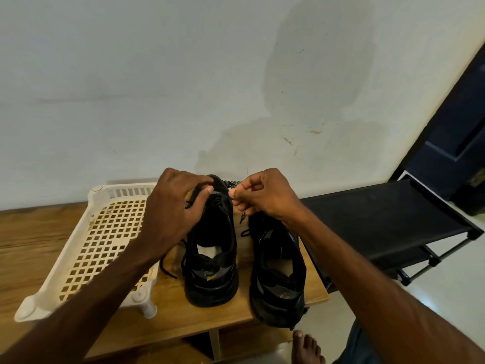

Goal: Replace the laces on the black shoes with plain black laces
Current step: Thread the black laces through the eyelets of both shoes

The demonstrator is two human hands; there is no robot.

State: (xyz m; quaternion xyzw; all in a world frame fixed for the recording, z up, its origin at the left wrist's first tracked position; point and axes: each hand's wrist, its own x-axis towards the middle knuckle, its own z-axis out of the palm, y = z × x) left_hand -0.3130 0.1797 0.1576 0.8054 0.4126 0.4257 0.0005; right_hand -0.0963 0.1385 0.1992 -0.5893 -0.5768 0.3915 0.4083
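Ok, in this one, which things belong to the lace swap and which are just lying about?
Part of the job:
- left hand, gripping the shoe beside the tray
- right hand, pinching the speckled lace
- other shoe
- plain black lace, trailing onto the wooden table

Lying about:
- white plastic tray
- black fabric rack

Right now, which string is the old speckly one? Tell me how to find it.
On the wooden table by the wall stand two black shoes. Between the left shoe and the right shoe, the right hand pinches a speckled lace whose end dangles. Its black-and-white pattern sets it apart from the plain black lace trailing left of the left shoe.
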